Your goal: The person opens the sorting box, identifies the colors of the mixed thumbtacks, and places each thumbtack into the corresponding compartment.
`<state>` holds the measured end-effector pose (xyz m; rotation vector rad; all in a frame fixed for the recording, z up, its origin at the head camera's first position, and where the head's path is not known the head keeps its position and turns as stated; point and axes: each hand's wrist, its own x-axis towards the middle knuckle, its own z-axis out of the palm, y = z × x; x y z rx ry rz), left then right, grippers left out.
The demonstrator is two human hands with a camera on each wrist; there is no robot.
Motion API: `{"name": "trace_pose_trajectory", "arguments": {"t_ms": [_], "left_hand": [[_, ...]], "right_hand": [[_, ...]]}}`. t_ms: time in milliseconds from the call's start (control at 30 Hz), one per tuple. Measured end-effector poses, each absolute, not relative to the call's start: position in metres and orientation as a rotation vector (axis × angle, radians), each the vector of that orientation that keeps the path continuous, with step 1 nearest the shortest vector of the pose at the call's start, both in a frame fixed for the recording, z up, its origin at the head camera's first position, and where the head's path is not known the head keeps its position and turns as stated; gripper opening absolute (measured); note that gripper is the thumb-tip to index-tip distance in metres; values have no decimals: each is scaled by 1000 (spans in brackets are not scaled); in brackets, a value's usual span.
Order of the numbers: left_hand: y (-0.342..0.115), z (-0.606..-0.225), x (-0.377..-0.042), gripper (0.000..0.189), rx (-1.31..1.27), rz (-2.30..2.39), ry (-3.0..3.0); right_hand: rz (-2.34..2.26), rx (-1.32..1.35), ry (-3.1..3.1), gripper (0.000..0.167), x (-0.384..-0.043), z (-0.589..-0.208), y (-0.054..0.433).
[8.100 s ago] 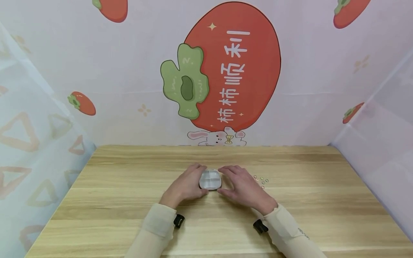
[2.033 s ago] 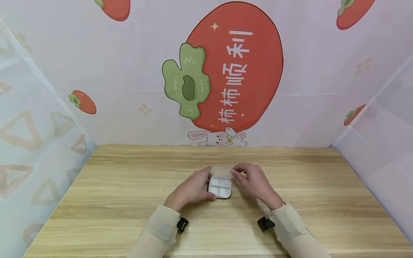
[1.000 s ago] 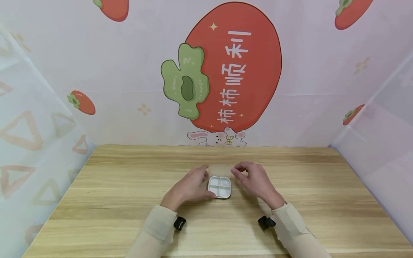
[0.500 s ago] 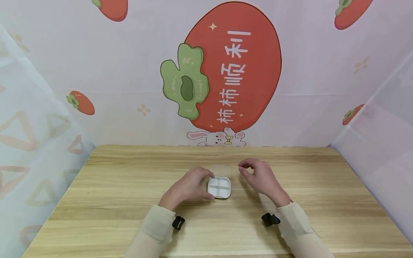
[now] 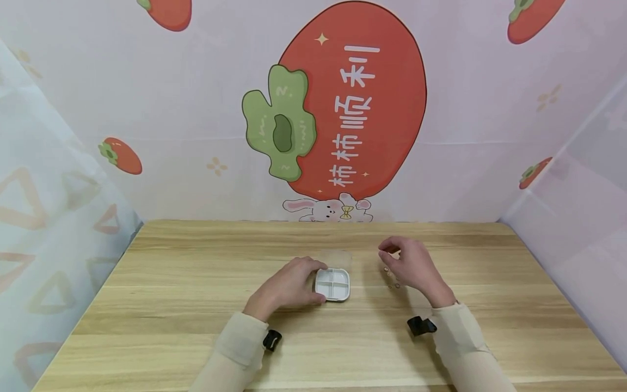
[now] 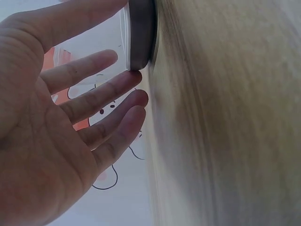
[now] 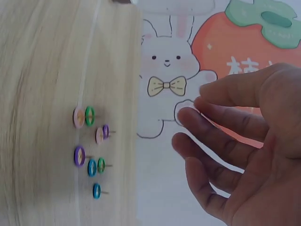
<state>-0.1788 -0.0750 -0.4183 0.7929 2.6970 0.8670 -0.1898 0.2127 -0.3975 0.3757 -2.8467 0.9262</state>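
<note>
A small white pill box [image 5: 332,284] with four-way dividers lies on the wooden table, its translucent lid [image 5: 337,259] swung back behind it. My left hand [image 5: 289,283] holds the box at its left side, thumb at the front corner and a finger at the back corner. In the left wrist view, the box's dark side [image 6: 142,35] shows between thumb and fingers, and the other fingers are spread. My right hand [image 5: 410,264] hovers above several small thumbtacks [image 5: 390,277]. Its fingers are loosely bent, thumb near forefinger, with nothing visible between them.
In the right wrist view, the pink, green, purple and blue thumbtacks [image 7: 92,167] lie loosely grouped with their pins sticking up. Behind the wooden table [image 5: 196,261] rises a printed cloth backdrop [image 5: 220,81], and similar cloths flank both sides.
The box lid has been opened and the box has shifted slightly right since the earliest frame. My right hand has left the lid and moved right, over the thumbtacks. My left hand stays at the box.
</note>
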Motion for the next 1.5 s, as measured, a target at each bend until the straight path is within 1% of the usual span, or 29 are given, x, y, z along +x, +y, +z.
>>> {"name": "trace_pose_trajectory", "arguments": {"t_ms": [400,700,1133,1500], "left_hand": [[-73,-421,-179,64,767,857,2724],[-71,-420,-176,63,718,833,2733],[-72,-418,-176,63,703,845,2734],[-71,-420,-176,64,686,845,2734]], "right_hand": [[796,376,-2944,5,-194,-402,222],[738,363,-2998,7,-195,-407,227],[708,414,-3069,4,-191,-394,230],[680,424,-3105,5,-190,-396,232]]}}
